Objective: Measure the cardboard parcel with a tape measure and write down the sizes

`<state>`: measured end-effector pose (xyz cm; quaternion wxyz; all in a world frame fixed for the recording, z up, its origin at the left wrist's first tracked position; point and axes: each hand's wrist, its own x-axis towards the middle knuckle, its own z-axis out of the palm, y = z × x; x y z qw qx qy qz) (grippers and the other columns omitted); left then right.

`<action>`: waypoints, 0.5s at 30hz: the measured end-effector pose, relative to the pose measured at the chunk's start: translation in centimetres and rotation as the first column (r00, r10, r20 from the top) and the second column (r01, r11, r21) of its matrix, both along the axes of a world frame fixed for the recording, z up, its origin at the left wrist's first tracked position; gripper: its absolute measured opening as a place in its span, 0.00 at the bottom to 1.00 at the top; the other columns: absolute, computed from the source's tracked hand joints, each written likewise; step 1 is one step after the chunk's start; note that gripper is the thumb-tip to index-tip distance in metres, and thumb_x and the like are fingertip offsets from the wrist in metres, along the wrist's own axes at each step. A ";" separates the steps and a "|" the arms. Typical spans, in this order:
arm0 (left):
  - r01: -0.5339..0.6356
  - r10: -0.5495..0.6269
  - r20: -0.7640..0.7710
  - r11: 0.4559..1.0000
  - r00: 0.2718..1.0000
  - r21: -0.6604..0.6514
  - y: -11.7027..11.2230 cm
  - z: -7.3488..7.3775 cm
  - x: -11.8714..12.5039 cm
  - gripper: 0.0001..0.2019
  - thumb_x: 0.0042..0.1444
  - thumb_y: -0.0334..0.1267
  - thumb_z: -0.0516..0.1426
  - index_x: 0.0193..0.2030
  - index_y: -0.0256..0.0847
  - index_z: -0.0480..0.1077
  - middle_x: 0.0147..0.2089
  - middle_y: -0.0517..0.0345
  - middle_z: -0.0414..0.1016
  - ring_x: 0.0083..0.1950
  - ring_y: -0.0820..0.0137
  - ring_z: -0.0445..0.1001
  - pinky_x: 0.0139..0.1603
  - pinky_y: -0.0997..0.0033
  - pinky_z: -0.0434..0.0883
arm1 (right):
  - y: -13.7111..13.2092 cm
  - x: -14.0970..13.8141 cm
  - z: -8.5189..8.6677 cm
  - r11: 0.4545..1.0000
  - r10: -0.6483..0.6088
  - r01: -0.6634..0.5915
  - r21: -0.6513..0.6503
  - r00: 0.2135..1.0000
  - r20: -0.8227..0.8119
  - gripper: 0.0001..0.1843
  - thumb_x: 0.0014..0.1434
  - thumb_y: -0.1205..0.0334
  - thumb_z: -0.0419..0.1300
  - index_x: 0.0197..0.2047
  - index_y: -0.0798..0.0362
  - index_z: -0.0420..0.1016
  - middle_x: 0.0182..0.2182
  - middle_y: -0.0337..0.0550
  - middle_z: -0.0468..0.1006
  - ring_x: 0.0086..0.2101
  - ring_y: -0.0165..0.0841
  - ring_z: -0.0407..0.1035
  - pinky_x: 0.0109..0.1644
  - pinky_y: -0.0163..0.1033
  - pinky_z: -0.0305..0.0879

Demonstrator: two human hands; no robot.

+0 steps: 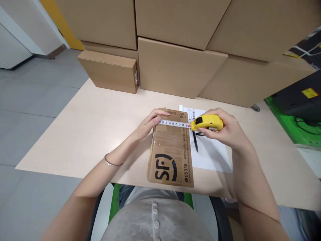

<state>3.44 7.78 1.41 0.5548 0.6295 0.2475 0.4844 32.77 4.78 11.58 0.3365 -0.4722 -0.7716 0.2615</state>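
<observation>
A brown SF Express cardboard box [173, 150] lies on the table before me, its near end at the table's front edge. Across its top runs the white blade [174, 124] of a yellow tape measure [208, 122], pulled out to about the 10 mark. My right hand [227, 129] grips the tape measure's case just past the box's right edge. At the box's left edge, my left hand [150, 122] pinches the blade's end between thumb and fingers. A black pen [195, 142] lies on a white paper sheet [213, 155] right of the box, partly under my right hand.
Large cardboard boxes [175, 67] are stacked along the table's back. A smaller flat box [110, 72] stands at the back left. On the right, a black object [296, 100] with a yellow label rests on a green surface. The wooden table [75, 134] ends near my body.
</observation>
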 end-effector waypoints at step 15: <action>-0.011 0.013 -0.030 0.999 0.999 0.045 0.4 -0.5 -0.4 0.16 0.69 0.56 0.57 0.56 0.55 0.79 0.66 0.54 0.75 0.76 0.53 0.65 0.78 0.42 0.60 | 0.0 -0.4 0.8 0.997 0.031 -0.032 0.068 0.999 0.027 0.16 0.56 0.49 0.73 0.40 0.46 0.75 0.34 0.40 0.82 0.29 0.35 0.74 0.32 0.41 0.69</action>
